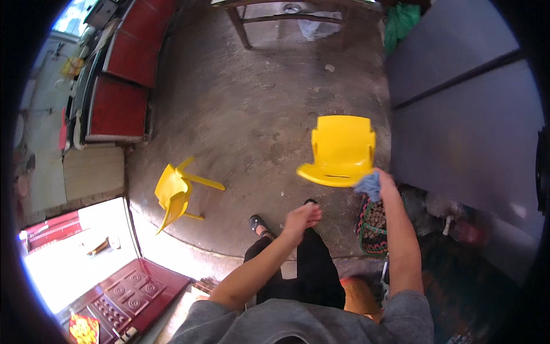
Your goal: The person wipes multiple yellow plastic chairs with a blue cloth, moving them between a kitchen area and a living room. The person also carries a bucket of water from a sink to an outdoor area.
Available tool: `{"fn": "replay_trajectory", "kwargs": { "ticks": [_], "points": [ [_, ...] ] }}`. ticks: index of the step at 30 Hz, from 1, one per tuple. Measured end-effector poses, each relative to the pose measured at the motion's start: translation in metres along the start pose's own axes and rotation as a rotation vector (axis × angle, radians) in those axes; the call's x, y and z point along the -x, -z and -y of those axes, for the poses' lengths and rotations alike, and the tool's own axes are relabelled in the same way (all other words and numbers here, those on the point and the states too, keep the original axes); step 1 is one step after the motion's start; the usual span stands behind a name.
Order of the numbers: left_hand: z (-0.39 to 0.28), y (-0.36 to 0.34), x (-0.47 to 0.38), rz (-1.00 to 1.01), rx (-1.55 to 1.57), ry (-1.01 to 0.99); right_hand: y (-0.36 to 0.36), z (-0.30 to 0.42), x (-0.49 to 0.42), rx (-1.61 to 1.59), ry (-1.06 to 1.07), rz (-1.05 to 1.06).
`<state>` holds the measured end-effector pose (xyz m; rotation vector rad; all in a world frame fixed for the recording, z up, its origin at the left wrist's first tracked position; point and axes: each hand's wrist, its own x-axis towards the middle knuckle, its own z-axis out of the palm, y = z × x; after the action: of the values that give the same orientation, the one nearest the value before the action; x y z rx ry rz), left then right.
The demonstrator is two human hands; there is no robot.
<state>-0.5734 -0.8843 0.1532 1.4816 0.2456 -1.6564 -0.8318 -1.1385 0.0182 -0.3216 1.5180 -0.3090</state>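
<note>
My right hand (388,182) holds a crumpled blue cloth (368,186) against the right end of a yellow plastic chair's backrest (328,175). The seat (343,139) of this small chair points away from me, and its legs are hidden beneath it. My left hand (303,218) hovers in front of my legs, apart from the chair, its fingers loosely bent with nothing visible in them. Off to the left, a second yellow plastic chair (172,189) stands on the floor with its legs showing.
Below my right forearm sits a woven basket (371,228) of round brownish items. A large grey refrigerator (464,116) lines the right side. Red cabinets (118,105) run along the left, above a maroon door (133,296). A wooden table (238,28) stands ahead on the concrete floor (258,107).
</note>
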Motion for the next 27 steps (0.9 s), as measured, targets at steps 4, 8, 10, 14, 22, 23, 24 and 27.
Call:
{"fn": "replay_trajectory", "kwargs": {
  "ticks": [4, 8, 10, 14, 22, 23, 24, 27],
  "points": [
    [0.009, 0.121, 0.030, -0.486, 0.119, 0.032, 0.063, 0.052, 0.003, 0.274, 0.347, -0.350],
    [0.031, 0.302, 0.041, -0.815, 0.407, -0.137, 0.065, 0.067, 0.062, 0.120, 0.193, -0.065],
    [0.031, 0.371, 0.063, -0.924, 0.651, -0.183, 0.022, 0.067, 0.103, 0.142, 0.151, 0.081],
    [0.018, 0.461, 0.047, -1.027, 0.833, -0.201, 0.025, 0.024, 0.051, 0.335, 0.351, 0.040],
    [0.008, 0.573, -0.005, -1.092, 1.007, -0.371, -0.164, -0.096, 0.127, 0.771, 0.178, 0.286],
    [0.004, 0.582, -0.015, -1.078, 1.031, -0.400, -0.165, -0.113, 0.113, 0.753, 0.123, 0.328],
    [0.003, 0.589, -0.017, -0.999, 1.200, -0.438, -0.182, -0.124, 0.119, 0.801, 0.101, 0.330],
    [0.011, 0.610, -0.019, -0.879, 1.213, -0.626, -0.229, -0.157, 0.140, 0.926, 0.074, 0.393]
  ]
}}
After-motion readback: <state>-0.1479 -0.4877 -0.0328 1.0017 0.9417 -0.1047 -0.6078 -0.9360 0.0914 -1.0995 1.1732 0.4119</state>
